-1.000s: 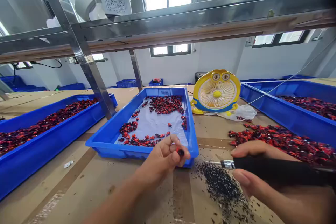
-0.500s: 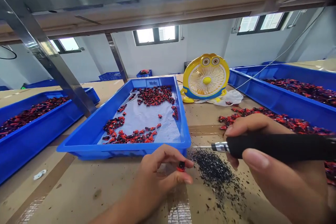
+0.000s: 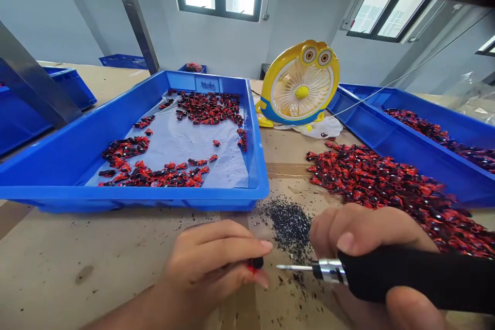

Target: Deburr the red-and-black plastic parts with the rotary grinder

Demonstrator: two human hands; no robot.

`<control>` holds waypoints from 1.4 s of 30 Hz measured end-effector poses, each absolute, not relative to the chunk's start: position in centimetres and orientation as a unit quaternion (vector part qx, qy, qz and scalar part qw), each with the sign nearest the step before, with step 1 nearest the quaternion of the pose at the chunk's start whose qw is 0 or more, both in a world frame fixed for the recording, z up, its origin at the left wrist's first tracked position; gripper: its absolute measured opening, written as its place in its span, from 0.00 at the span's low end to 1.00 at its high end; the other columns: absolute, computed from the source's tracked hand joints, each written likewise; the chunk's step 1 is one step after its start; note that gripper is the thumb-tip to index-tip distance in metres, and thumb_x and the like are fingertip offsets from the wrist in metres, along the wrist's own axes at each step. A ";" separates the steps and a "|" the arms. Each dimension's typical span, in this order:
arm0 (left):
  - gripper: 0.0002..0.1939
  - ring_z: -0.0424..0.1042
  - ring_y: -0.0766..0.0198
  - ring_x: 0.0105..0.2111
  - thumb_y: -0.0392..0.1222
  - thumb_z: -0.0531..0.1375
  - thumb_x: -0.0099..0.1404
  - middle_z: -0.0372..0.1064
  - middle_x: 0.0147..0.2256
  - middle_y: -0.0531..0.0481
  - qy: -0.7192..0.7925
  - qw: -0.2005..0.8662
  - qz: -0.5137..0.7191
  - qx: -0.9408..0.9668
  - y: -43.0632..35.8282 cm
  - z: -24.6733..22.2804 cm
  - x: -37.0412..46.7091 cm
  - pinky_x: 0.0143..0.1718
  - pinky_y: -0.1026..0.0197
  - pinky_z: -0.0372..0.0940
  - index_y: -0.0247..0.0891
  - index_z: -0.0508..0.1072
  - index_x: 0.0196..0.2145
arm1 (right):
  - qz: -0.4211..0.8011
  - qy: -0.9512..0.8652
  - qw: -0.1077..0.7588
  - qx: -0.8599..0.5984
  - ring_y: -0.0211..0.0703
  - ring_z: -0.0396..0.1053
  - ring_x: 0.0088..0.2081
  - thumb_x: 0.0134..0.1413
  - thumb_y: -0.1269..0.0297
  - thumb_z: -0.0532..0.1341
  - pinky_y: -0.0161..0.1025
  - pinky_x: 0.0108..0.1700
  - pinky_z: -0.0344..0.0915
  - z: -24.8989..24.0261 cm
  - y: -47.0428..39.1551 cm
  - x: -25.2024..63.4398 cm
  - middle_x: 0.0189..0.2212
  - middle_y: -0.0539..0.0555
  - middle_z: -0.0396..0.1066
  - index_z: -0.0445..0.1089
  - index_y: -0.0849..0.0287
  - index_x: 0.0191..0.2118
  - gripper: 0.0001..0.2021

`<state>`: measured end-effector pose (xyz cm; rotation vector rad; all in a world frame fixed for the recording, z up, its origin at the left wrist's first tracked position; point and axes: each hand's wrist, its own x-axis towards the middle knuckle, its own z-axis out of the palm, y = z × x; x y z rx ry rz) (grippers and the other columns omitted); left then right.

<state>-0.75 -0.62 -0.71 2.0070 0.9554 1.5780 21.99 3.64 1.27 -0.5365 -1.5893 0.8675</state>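
Observation:
Between its thumb and fingers, my left hand [image 3: 216, 263] pinches a small red and black part [image 3: 256, 264] low in the centre. My right hand [image 3: 379, 247] is wrapped round a black pen-like tool [image 3: 410, 273] with a silver collar. The tool's thin metal tip [image 3: 294, 267] points left at the part, with a small gap between them. Behind the tip, a heap of fine black shavings [image 3: 290, 221] lies on the brown table covering [image 3: 127, 263].
A blue tray [image 3: 154, 193] with a white liner and red-black parts stands at left centre. A yellow fan [image 3: 299, 85] is behind. Loose parts [image 3: 371, 175] are piled at right beside another blue tray [image 3: 410, 139]. A metal post [image 3: 133, 10] rises at back left.
The view has tilted down and shifted. My left hand has turned, its fingers now closer together round the part. The tool's tip has come nearer to the part.

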 end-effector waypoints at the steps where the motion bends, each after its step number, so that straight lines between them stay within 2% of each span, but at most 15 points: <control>1: 0.15 0.85 0.62 0.27 0.38 0.75 0.68 0.87 0.34 0.46 0.346 0.212 0.565 0.718 -0.6 -0.8 -0.8 0.28 0.68 0.79 0.49 0.88 0.52 | 0.371 -0.682 0.590 -0.223 0.44 0.71 0.25 0.69 0.37 0.62 0.43 0.27 0.68 1.2 3.7 22.0 0.20 0.47 0.60 0.72 0.47 0.39 0.19; 5: 0.14 0.85 0.63 0.29 0.40 0.76 0.67 0.87 0.34 0.48 0.360 0.228 0.558 0.712 -0.8 -1.3 -1.1 0.31 0.69 0.79 0.48 0.88 0.51 | 0.377 -0.687 0.578 -0.228 0.44 0.73 0.27 0.69 0.40 0.65 0.43 0.29 0.71 1.6 3.6 22.1 0.21 0.48 0.65 0.75 0.48 0.39 0.17; 9: 0.15 0.86 0.64 0.31 0.41 0.76 0.68 0.88 0.37 0.53 0.372 0.234 0.538 0.719 -1.0 -1.5 -1.1 0.33 0.69 0.78 0.49 0.86 0.51 | 0.359 -0.708 0.550 -0.260 0.41 0.72 0.25 0.67 0.38 0.66 0.42 0.28 0.72 2.4 3.1 22.1 0.24 0.49 0.70 0.74 0.48 0.38 0.19; 14: 0.12 0.86 0.64 0.29 0.50 0.73 0.71 0.88 0.35 0.58 0.386 0.171 0.521 0.742 -1.0 -0.8 -0.9 0.31 0.59 0.70 0.51 0.85 0.51 | 0.324 -0.753 0.483 -0.308 0.45 0.78 0.29 0.70 0.38 0.62 0.43 0.30 0.74 2.9 2.4 22.4 0.26 0.52 0.73 0.73 0.47 0.40 0.18; 18: 0.13 0.85 0.61 0.29 0.53 0.69 0.75 0.88 0.36 0.58 0.389 0.152 0.494 0.763 -1.1 -0.7 -1.1 0.31 0.55 0.65 0.55 0.82 0.55 | 0.315 -0.775 0.456 -0.303 0.47 0.81 0.33 0.71 0.37 0.61 0.42 0.31 0.74 3.0 2.4 22.5 0.27 0.53 0.76 0.73 0.47 0.40 0.19; 22: 0.13 0.84 0.63 0.29 0.53 0.69 0.75 0.88 0.37 0.58 0.389 0.143 0.473 0.778 -1.3 -1.0 -1.1 0.33 0.55 0.65 0.53 0.81 0.55 | 0.327 -0.745 0.501 -0.293 0.42 0.78 0.29 0.69 0.37 0.63 0.42 0.34 0.75 2.7 2.6 21.8 0.25 0.49 0.73 0.73 0.48 0.39 0.19; 27: 0.11 0.82 0.67 0.29 0.51 0.66 0.78 0.87 0.37 0.56 0.376 0.116 0.488 0.779 -1.3 -0.7 -1.0 0.33 0.56 0.62 0.43 0.81 0.51 | 0.361 -0.725 0.515 -0.281 0.43 0.75 0.27 0.66 0.36 0.66 0.41 0.32 0.70 2.2 2.6 21.5 0.24 0.49 0.72 0.74 0.50 0.36 0.21; 30: 0.10 0.81 0.69 0.27 0.48 0.66 0.79 0.87 0.37 0.55 0.360 0.114 0.480 0.792 -1.3 -0.3 -1.0 0.31 0.56 0.60 0.40 0.81 0.50 | 0.370 -0.727 0.508 -0.278 0.43 0.74 0.28 0.65 0.40 0.67 0.42 0.32 0.68 2.2 2.3 21.6 0.24 0.49 0.73 0.74 0.49 0.37 0.17; 39: 0.09 0.81 0.68 0.27 0.47 0.66 0.79 0.87 0.37 0.54 0.353 0.120 0.453 0.810 -1.3 -0.3 -1.2 0.30 0.55 0.60 0.40 0.81 0.50 | 0.304 -0.712 0.534 -0.341 0.50 0.76 0.30 0.68 0.42 0.65 0.47 0.33 0.71 1.8 0.7 20.6 0.27 0.54 0.73 0.74 0.47 0.41 0.15; 42: 0.10 0.81 0.68 0.27 0.48 0.67 0.78 0.88 0.37 0.54 0.356 0.119 0.455 0.808 -1.3 -0.2 -1.1 0.30 0.56 0.61 0.41 0.81 0.50 | 0.300 -0.727 0.523 -0.329 0.52 0.77 0.30 0.61 0.41 0.71 0.46 0.30 0.75 1.9 0.8 21.0 0.28 0.55 0.75 0.76 0.48 0.40 0.17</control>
